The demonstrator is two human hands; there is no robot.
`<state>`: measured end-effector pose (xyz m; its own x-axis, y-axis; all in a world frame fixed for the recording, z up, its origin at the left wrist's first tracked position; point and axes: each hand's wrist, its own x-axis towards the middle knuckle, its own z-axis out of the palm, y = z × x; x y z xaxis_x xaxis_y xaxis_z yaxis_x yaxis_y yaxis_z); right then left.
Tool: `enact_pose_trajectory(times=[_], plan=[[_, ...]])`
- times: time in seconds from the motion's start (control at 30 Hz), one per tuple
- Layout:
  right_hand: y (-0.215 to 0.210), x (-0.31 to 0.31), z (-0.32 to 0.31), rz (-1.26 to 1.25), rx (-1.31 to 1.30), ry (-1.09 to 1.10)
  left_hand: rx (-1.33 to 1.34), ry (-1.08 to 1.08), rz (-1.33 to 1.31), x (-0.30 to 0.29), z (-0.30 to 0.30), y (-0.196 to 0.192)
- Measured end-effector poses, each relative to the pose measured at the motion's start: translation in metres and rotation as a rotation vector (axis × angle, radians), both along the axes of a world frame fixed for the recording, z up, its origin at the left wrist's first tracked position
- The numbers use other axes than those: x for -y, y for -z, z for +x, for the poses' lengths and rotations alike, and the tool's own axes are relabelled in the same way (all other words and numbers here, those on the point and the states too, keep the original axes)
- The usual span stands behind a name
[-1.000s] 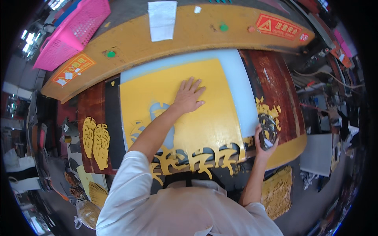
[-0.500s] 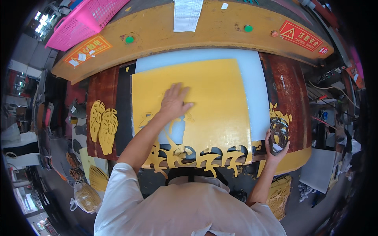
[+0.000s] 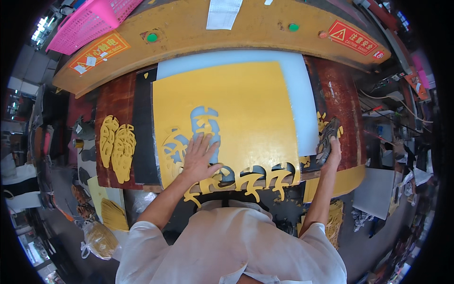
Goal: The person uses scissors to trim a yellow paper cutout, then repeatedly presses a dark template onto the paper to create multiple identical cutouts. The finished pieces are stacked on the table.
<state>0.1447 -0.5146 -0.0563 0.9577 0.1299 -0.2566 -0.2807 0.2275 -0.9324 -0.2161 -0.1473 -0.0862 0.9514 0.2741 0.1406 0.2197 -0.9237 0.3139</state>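
The left hand (image 3: 198,158) lay flat, fingers spread, on the thin yellow sheet (image 3: 236,109), holding nothing. The sheet covered a white board (image 3: 298,80) on the worktop (image 3: 338,102), with sole-shaped holes cut along its near edge. The right hand (image 3: 332,152) had its grip closed around a dark metal cutting die (image 3: 327,137) beside the sheet's right corner. Yellow sole-shaped pieces (image 3: 117,146) lay left.

Left hand (image 3: 199,158) covered part of the cut-out openings in the yellow sheet (image 3: 236,109); shapes beneath the palm unseen. Right hand (image 3: 331,154) wrapped the lower end of a dark cutting die (image 3: 327,137); its outline too small to read. Pink basket (image 3: 90,21) ran off the top edge. White paper (image 3: 223,13) cropped at top. Sheet's near edge hidden behind the person's shoulders.
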Motion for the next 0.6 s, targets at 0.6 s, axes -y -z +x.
enact_pose_trajectory(times=[0.6], plan=[[0.007, -0.225, -0.127, -0.945, 1.073, -0.344, 0.14, -0.2, -0.149, -0.018, 0.069, 0.025]])
